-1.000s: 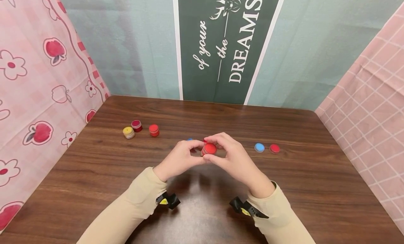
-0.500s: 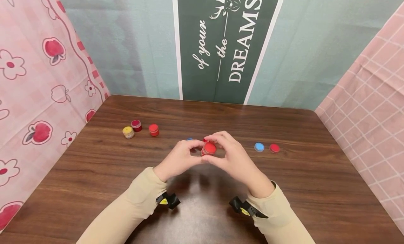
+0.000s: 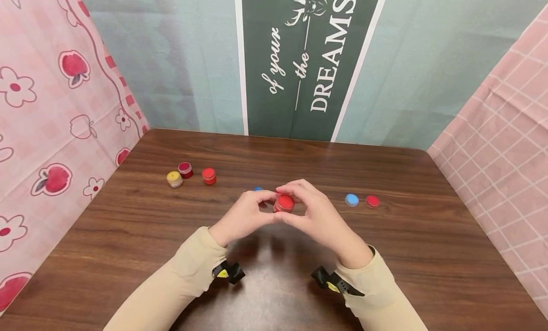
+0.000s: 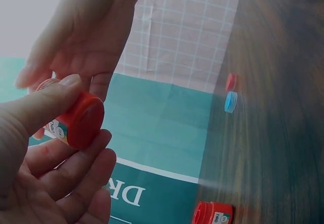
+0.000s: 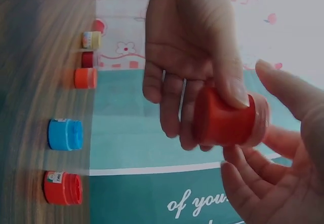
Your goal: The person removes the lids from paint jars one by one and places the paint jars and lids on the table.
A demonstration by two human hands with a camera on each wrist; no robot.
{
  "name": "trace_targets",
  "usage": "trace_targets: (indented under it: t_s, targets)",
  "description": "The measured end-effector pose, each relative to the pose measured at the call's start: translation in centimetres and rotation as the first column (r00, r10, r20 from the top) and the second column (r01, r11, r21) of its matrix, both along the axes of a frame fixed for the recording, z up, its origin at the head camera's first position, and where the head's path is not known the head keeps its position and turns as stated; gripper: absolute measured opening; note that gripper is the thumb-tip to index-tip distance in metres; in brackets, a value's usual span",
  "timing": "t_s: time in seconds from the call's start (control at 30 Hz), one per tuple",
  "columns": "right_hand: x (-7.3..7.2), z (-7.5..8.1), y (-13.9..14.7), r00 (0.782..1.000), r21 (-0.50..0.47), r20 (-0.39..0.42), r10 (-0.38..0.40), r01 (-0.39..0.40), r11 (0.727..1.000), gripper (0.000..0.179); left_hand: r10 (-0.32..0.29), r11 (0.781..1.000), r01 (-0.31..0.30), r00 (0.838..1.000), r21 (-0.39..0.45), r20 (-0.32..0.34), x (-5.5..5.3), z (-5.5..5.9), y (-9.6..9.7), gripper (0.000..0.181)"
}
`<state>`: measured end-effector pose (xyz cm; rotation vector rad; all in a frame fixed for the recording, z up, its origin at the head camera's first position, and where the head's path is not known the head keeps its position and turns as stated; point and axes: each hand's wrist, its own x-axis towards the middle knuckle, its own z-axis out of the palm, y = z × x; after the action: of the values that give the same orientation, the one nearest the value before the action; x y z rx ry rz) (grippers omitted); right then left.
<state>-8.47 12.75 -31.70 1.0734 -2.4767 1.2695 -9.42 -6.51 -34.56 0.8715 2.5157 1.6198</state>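
Note:
A small red paint jar (image 3: 282,205) is held up between both hands in front of the body. The left hand (image 4: 55,168) grips the red body, thumb on one side and fingers under the other, as the left wrist view shows. Around the pale, clear lid (image 5: 260,120) curl the fingers of the right hand (image 3: 318,214); its thumb stands off the lid's edge in the right wrist view. Beyond the hands stand a lidless blue jar (image 5: 66,134) and a lidless red jar (image 5: 63,187), both mostly hidden in the head view.
On the left of the wooden table (image 3: 128,236) stand a yellow jar (image 3: 174,179), a dark red jar (image 3: 185,170) and a bright red jar (image 3: 209,176). A blue lid (image 3: 352,200) and a red lid (image 3: 372,201) lie to the right. Cloths hang around the table.
The held jar has shifted very slightly right, and the right fingers have moved a little around its lid. Arms and the things on the table stay where they were.

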Motion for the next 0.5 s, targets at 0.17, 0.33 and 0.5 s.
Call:
trace_targets:
  t_s: [0.17, 0.33, 0.5]
  targets:
    - [0.06, 0.00, -0.06, 1.000, -0.003, -0.004, 0.003, -0.003, 1.000, 0.035, -0.007, 1.000, 0.007, 1.000, 0.006, 0.005, 0.01, 0.01, 0.12, 0.026]
    - [0.01, 0.05, 0.03, 0.996, -0.006, -0.045, 0.078, -0.078, 0.997, 0.036, 0.004, 1.000, -0.004, 1.000, 0.001, -0.003, 0.02, 0.09, 0.07, 0.028]
    - [0.04, -0.04, -0.19, 1.000, -0.012, -0.016, -0.027, 0.026, 1.000, 0.038, 0.008, 1.000, -0.008, 1.000, 0.010, 0.011, 0.09, 0.25, 0.10, 0.025]
